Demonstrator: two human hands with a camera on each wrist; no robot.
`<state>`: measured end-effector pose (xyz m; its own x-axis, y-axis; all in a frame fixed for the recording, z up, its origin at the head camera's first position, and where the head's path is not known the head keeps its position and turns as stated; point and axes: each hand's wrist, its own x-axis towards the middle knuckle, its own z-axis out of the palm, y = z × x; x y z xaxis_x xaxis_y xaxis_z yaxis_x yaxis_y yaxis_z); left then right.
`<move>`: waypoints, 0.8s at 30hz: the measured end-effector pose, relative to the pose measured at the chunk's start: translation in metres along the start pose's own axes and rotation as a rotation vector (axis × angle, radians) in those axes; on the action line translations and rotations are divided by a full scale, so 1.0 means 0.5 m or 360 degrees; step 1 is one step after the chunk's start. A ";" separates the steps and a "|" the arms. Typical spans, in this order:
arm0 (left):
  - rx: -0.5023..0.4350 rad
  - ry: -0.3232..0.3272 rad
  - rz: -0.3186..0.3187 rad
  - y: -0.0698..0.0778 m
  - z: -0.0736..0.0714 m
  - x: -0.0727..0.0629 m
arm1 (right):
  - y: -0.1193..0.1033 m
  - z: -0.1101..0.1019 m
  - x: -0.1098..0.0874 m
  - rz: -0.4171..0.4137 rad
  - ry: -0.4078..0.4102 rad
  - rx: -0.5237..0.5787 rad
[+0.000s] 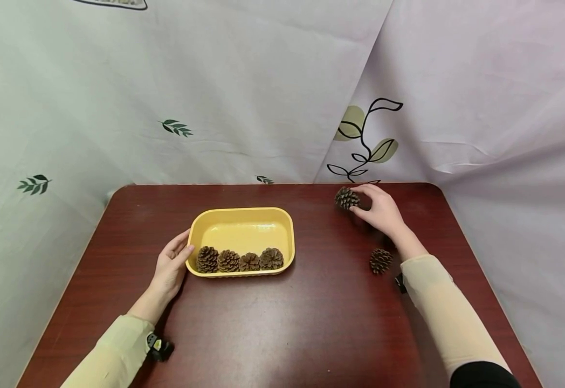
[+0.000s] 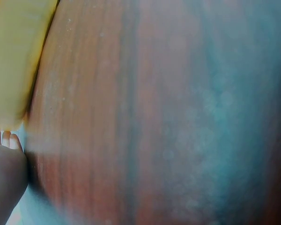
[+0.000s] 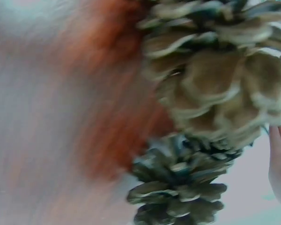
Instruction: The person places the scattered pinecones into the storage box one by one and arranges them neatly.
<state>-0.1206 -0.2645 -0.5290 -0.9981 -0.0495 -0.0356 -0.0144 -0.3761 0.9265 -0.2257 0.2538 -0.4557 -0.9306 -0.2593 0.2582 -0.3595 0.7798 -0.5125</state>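
Observation:
A yellow tray (image 1: 240,214) stands left of centre on the table in the head view. Several brown pine cones (image 1: 228,261) line its near side. My left hand (image 1: 168,269) grips the tray's left end, thumb over the rim and fingers along the outer wall. At the back right, my right hand (image 1: 381,210) holds a pine cone (image 1: 347,198) between thumb and fingers. Another pine cone (image 1: 381,261) lies on the table below the right wrist. In the right wrist view, one large pine cone (image 3: 220,79) partly covers a second pine cone (image 3: 178,187).
The dark red wooden table (image 1: 273,328) ends at the back against a pale cloth (image 1: 243,97) printed with leaves. Wrist cameras sit on both sleeves, the left camera (image 1: 159,347) close to the tabletop.

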 end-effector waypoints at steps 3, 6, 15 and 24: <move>-0.0011 0.0002 -0.0006 0.002 0.002 -0.001 | -0.018 0.000 0.006 -0.0034 0.0006 0.0022; -0.0012 0.0000 -0.0006 0.003 0.002 -0.002 | -0.038 0.001 0.011 -0.0072 0.0001 0.0049; -0.0030 -0.0009 0.0005 0.001 -0.002 -0.001 | -0.102 0.014 0.023 -0.0178 -0.0073 0.0118; -0.0006 0.0002 -0.0012 0.001 -0.001 0.000 | -0.157 0.050 0.034 -0.0312 -0.0106 0.0204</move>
<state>-0.1207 -0.2650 -0.5287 -0.9979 -0.0478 -0.0430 -0.0217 -0.3800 0.9247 -0.2149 0.1739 -0.4317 -0.8433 -0.4388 0.3104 -0.5353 0.6332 -0.5590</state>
